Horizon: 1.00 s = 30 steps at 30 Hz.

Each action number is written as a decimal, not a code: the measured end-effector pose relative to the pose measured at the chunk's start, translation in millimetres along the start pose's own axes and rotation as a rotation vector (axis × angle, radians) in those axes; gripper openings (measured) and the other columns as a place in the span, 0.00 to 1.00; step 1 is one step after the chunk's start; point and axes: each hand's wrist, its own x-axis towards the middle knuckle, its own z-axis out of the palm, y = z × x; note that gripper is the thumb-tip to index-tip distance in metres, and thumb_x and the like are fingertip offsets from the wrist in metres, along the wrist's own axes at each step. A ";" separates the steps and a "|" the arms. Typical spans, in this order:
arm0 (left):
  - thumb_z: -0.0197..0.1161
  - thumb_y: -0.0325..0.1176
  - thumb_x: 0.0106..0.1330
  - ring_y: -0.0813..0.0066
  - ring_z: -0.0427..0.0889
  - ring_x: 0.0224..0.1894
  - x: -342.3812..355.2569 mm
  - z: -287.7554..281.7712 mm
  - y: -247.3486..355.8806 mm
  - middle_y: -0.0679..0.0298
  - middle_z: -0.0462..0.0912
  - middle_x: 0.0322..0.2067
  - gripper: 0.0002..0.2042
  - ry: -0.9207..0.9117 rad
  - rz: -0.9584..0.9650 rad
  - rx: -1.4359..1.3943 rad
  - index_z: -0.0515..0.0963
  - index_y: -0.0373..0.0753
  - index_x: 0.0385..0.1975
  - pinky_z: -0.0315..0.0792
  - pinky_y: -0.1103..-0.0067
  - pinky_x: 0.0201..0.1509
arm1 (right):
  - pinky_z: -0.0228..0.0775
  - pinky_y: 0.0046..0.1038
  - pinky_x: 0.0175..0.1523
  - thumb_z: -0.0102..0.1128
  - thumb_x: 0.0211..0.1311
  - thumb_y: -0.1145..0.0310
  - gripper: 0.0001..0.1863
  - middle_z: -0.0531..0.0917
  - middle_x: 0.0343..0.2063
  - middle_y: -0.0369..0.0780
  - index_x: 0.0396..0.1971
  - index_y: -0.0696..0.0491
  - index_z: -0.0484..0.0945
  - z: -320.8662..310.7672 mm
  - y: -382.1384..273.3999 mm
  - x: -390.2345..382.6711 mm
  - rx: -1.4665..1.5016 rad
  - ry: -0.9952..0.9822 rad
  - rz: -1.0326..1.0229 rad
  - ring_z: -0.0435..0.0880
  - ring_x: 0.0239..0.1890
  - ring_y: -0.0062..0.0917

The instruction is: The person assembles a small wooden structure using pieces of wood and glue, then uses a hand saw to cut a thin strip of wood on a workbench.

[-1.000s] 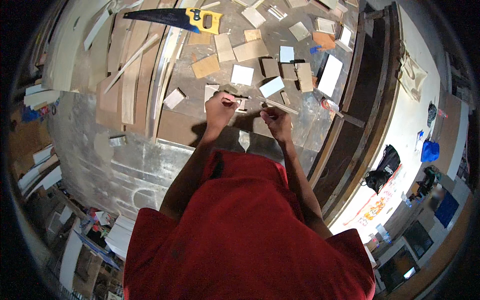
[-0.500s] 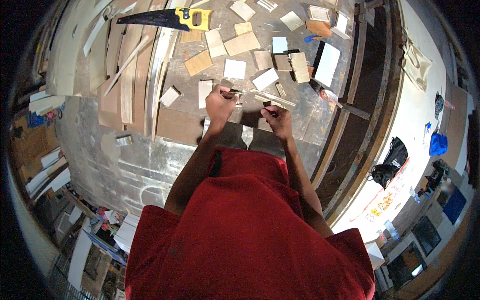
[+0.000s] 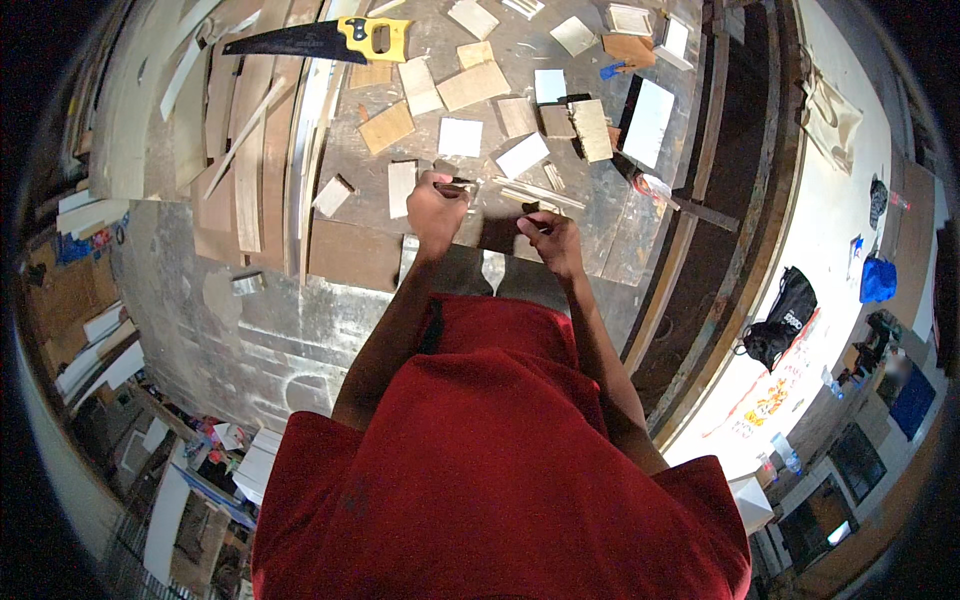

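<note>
My left hand (image 3: pixel 437 217) is closed over the near part of the workbench, with a thin dark piece (image 3: pixel 456 187) jutting from its fingers. What that piece is cannot be made out. To its right, my right hand (image 3: pixel 555 243) pinches a small dark piece (image 3: pixel 530 207) between thumb and fingers, too small to name. A gap separates the two hands. Just beyond them lie thin wooden strips (image 3: pixel 542 193). A pale wooden block (image 3: pixel 401 188) rests left of my left hand, and a white rectangular piece (image 3: pixel 522 157) sits beyond the strips.
A handsaw with a yellow and black handle (image 3: pixel 376 39) lies at the far left of the bench (image 3: pixel 345 250). Several wood offcuts (image 3: pixel 473 86) are scattered across the far side. Long boards (image 3: pixel 250 180) stretch along the left. A dark slot between wooden beams (image 3: pixel 664 290) runs along the right.
The whole view has shifted slightly to the left. Both hands keep nearly the same pose and still grip their small dark pieces.
</note>
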 end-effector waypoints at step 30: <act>0.73 0.33 0.47 0.58 0.89 0.36 -11.3 -4.1 30.5 0.57 0.88 0.30 0.17 -0.012 -0.070 0.219 0.79 0.41 0.38 0.80 0.67 0.42 | 0.71 0.23 0.30 0.70 0.62 0.63 0.12 0.85 0.22 0.35 0.33 0.57 0.87 -3.3 3.2 7.0 0.031 0.039 -0.150 0.79 0.24 0.15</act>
